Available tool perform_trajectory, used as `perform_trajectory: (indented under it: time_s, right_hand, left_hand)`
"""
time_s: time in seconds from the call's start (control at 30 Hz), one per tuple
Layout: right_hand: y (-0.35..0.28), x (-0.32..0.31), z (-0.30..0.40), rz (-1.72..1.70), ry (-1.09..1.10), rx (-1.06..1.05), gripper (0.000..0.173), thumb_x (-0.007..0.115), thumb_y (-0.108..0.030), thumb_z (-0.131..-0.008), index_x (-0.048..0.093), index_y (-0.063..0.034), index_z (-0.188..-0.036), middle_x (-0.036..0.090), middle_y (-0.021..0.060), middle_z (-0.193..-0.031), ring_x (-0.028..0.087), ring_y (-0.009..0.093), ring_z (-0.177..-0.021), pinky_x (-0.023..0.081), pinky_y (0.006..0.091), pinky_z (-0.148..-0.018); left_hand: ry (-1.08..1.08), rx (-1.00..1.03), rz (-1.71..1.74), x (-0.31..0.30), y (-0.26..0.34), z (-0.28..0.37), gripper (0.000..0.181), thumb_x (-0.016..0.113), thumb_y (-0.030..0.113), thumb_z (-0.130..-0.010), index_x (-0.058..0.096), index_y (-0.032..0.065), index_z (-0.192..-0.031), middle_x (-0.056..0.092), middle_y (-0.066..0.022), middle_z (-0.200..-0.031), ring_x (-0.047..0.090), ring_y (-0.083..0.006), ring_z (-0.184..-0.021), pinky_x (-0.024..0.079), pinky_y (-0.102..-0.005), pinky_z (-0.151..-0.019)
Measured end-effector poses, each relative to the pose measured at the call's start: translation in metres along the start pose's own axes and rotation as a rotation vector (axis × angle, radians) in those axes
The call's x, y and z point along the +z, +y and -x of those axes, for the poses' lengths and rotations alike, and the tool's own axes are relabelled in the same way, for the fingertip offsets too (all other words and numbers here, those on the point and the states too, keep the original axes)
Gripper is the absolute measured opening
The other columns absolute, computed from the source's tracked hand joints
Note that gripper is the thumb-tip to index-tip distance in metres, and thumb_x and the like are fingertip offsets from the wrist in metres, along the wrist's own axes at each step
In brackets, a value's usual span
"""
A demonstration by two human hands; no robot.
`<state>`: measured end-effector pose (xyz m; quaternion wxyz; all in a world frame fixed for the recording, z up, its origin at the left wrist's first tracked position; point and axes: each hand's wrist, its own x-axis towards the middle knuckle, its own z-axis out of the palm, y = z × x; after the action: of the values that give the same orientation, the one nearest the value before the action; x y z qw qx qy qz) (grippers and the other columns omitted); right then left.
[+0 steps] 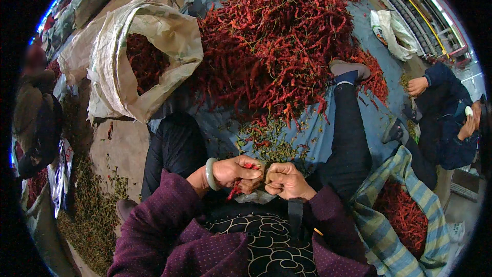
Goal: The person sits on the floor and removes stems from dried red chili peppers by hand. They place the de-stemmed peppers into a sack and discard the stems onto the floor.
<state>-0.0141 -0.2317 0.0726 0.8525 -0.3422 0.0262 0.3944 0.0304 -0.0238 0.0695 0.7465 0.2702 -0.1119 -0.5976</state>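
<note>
My left hand (238, 175), with a pale bangle (210, 174) at the wrist, is closed around a few dried red chilies (235, 191); their ends stick out between the fingers. Beside it, nearly touching, my right hand (285, 181) has its fingers pinched together at what look like stems, too small to tell surely. Both hands are above my lap. Beyond them, loose green-brown stems (275, 140) lie on a blue sheet (226, 123), and a large heap of dried red chilies (276, 46) spreads between my legs and farther out.
An open woven sack (111, 65) holding chilies stands at the left. A striped sack (434, 215) with chilies is at the lower right. Stem debris (90, 215) covers floor at the left. A seated person (449, 123) is at the right, near a white sack (396, 34); another person (36, 119) is at the left.
</note>
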Motion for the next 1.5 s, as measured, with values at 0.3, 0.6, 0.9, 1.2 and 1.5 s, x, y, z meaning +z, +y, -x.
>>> perform_trajectory:
  time_s: [0.3, 0.6, 0.9, 1.2, 1.5]
  right_hand:
    - [-0.013, -0.077, -0.051, 1.846, 0.41, 0.055, 0.023, 0.062, -0.019, -0.08, 0.061, -0.0001, -0.093, 0.055, 0.0206, -0.094, 0.055, 0.039, -0.085, 0.045, 0.0473, -0.071]
    - [-0.006, -0.096, -0.078, 0.989, 0.539, 0.031, 0.009, 0.059, -0.006, -0.082, 0.056, 0.0009, -0.087, 0.058, 0.0091, -0.074, 0.053, 0.02, -0.062, 0.04, 0.0343, -0.052]
    - [-0.012, -0.016, -0.029, 0.2, 0.268, 0.091, 0.005, 0.059, -0.006, -0.084, 0.058, -0.0015, -0.086, 0.057, 0.0039, -0.073, 0.047, 0.008, -0.055, 0.035, 0.0205, -0.047]
    - [-0.012, -0.089, -0.085, 0.864, 0.698, -0.001, 0.015, 0.059, -0.016, -0.085, 0.058, -0.0024, -0.078, 0.054, 0.0016, -0.065, 0.047, 0.008, -0.052, 0.037, 0.0267, -0.046]
    - [-0.009, -0.138, -0.148, 1.382, 0.883, -0.042, 0.023, 0.064, -0.019, -0.081, 0.054, -0.0018, -0.071, 0.051, 0.0073, -0.062, 0.048, 0.02, -0.055, 0.038, 0.0412, -0.051]
  left_hand:
    - [0.76, 0.399, 0.269, -0.048, 0.014, 0.004, 0.015, 0.057, 0.011, -0.086, 0.048, 0.0096, -0.073, 0.036, 0.0025, -0.056, 0.032, -0.0107, -0.047, 0.03, -0.0278, -0.049]
    - [0.948, 0.362, 0.243, -0.06, 0.003, -0.001, 0.01, 0.06, -0.002, -0.079, 0.053, 0.0042, -0.075, 0.044, 0.0, -0.058, 0.034, -0.0118, -0.045, 0.031, -0.0274, -0.045]
    - [0.49, 0.217, -0.274, -0.032, -0.001, -0.01, 0.014, 0.046, 0.02, -0.091, 0.055, 0.0105, -0.085, 0.049, 0.0029, -0.073, 0.045, -0.0074, -0.065, 0.038, -0.023, -0.055]
    - [1.171, 0.37, 0.047, -0.085, -0.009, -0.008, 0.007, 0.053, 0.009, -0.085, 0.053, 0.0067, -0.079, 0.054, -0.0028, -0.067, 0.049, -0.0142, -0.057, 0.04, -0.0282, -0.052]
    - [1.144, 0.273, 0.238, -0.06, 0.011, -0.001, 0.005, 0.056, 0.005, -0.084, 0.055, 0.0034, -0.08, 0.055, -0.0068, -0.066, 0.051, -0.0177, -0.051, 0.041, -0.0309, -0.048]
